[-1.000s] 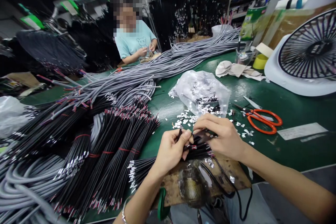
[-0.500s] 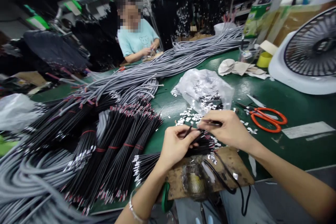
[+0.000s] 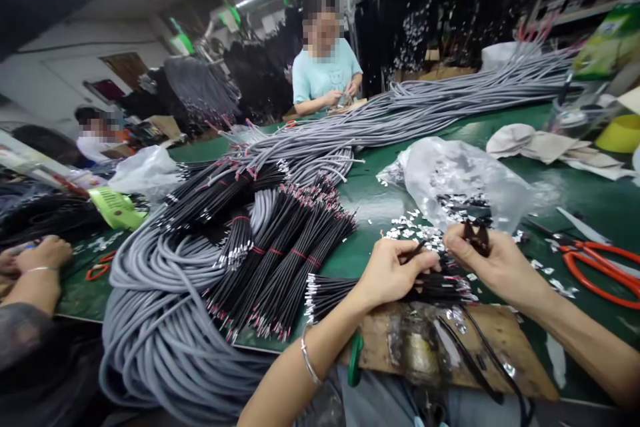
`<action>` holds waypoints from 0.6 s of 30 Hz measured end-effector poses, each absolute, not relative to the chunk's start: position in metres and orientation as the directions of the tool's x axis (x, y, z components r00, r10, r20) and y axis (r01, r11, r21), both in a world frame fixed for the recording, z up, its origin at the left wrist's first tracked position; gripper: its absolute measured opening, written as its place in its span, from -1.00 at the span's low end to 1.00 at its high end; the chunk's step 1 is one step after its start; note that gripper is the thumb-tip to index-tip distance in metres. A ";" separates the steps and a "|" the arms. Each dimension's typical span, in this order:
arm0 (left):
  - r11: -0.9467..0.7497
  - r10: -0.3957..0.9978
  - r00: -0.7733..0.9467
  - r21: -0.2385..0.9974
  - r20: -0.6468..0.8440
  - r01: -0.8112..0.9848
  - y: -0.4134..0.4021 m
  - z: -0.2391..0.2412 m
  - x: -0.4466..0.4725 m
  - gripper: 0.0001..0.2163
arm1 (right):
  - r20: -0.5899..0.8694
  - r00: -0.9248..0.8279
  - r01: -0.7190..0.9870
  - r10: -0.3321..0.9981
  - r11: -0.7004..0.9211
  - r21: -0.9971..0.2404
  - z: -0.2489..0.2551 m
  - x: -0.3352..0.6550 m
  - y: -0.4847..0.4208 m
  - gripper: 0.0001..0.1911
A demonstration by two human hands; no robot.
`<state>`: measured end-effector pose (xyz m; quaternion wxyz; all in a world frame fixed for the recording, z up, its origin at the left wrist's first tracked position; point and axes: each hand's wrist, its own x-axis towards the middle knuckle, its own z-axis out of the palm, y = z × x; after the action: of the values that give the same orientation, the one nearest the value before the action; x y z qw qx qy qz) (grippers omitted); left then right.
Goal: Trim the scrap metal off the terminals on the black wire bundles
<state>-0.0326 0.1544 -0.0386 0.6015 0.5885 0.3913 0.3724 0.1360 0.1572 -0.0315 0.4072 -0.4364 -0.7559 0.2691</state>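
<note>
My left hand (image 3: 393,271) is closed, pinching a thin black wire (image 3: 414,251) above a bundle of black wires (image 3: 333,293) with silvery ends. To its right, my right hand (image 3: 500,267) has its fingers curled round a dark brown two-pronged piece (image 3: 477,239), whose kind I cannot make out. Small silver foil pieces (image 3: 406,225) lie scattered just beyond both hands, beside a clear plastic bag (image 3: 450,170) of more of them. Below my hands is a worn wooden board (image 3: 525,347) with a dark lump fixed on it and black cords over it.
Orange-handled scissors (image 3: 597,267) lie at the right. Tied bundles of black wires (image 3: 280,273) and coiled grey cables (image 3: 155,320) fill the left. A long run of grey cables (image 3: 450,103) crosses the green table (image 3: 380,203). One person (image 3: 325,73) sits opposite; another person's hand (image 3: 45,257) is at left.
The view has swung left, so things appear farther right and another person's arm shows at left. My right hand has turned, showing the dark pronged piece. The left keeps its pinch.
</note>
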 end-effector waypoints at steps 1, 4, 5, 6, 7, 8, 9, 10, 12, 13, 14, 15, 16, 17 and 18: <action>0.019 0.906 0.423 0.999 -0.034 0.040 0.154 -0.038 -0.033 -0.68 | 0.430 -0.279 0.484 0.859 0.513 -0.709 -0.031 0.136 0.157 -0.72; -0.023 0.921 0.389 0.994 -0.021 0.107 0.155 -0.038 -0.034 -0.66 | 0.607 -0.266 0.654 0.749 0.603 -0.457 -0.028 0.136 0.158 -0.83; -0.034 0.926 0.376 0.992 -0.013 0.118 0.156 -0.039 -0.034 -0.66 | 0.623 -0.286 0.680 0.728 0.612 -0.403 -0.028 0.138 0.160 -0.86; -0.040 0.929 0.369 0.992 -0.006 0.117 0.157 -0.041 -0.033 -0.65 | 0.609 -0.322 0.683 0.725 0.623 -0.381 -0.027 0.140 0.162 -0.89; -0.040 0.931 0.365 0.994 -0.001 0.103 0.157 -0.042 -0.033 -0.65 | 0.564 -0.369 0.671 0.739 0.631 -0.388 -0.026 0.142 0.165 -0.89; -0.032 0.932 0.362 0.996 -0.001 0.083 0.158 -0.044 -0.032 -0.65 | 0.499 -0.421 0.653 0.758 0.635 -0.414 -0.025 0.144 0.169 -0.88; -0.021 0.934 0.358 0.998 -0.003 0.062 0.159 -0.046 -0.032 -0.65 | 0.427 -0.466 0.635 0.775 0.629 -0.449 -0.024 0.147 0.173 -0.87; -0.014 0.937 0.350 0.999 -0.004 0.048 0.159 -0.048 -0.032 -0.65 | 0.362 -0.497 0.623 0.788 0.615 -0.483 -0.023 0.149 0.177 -0.88; -0.024 0.947 0.322 0.999 0.009 0.044 0.159 -0.049 -0.030 -0.66 | 0.261 -0.523 0.622 0.811 0.573 -0.534 -0.020 0.150 0.183 -0.83; -0.037 0.952 0.306 0.998 0.021 0.046 0.159 -0.049 -0.030 -0.67 | 0.236 -0.528 0.621 0.816 0.560 -0.548 -0.018 0.148 0.184 -0.77; -0.049 0.957 0.287 0.998 0.033 0.047 0.159 -0.047 -0.029 -0.67 | 0.238 -0.527 0.619 0.816 0.561 -0.550 -0.016 0.145 0.184 -0.72; -0.057 0.964 0.263 0.997 0.044 0.043 0.158 -0.045 -0.029 -0.67 | 0.268 -0.518 0.618 0.812 0.572 -0.539 -0.014 0.140 0.182 -0.70; -0.058 0.971 0.232 0.998 0.049 0.034 0.157 -0.042 -0.028 -0.65 | 0.328 -0.497 0.620 0.804 0.593 -0.514 -0.011 0.135 0.178 -0.69; -0.055 0.979 0.198 0.998 0.050 0.022 0.156 -0.039 -0.027 -0.63 | 0.404 -0.456 0.634 0.793 0.608 -0.477 -0.008 0.129 0.174 -0.72; -0.049 0.986 0.162 0.999 0.047 0.009 0.154 -0.036 -0.027 -0.61 | 0.493 -0.401 0.650 0.772 0.619 -0.441 -0.006 0.125 0.169 -0.74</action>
<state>-0.0270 0.1544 -0.0360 0.5235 0.5540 0.4487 0.4666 0.1252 0.1686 -0.0056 0.3418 -0.4273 -0.8322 0.0894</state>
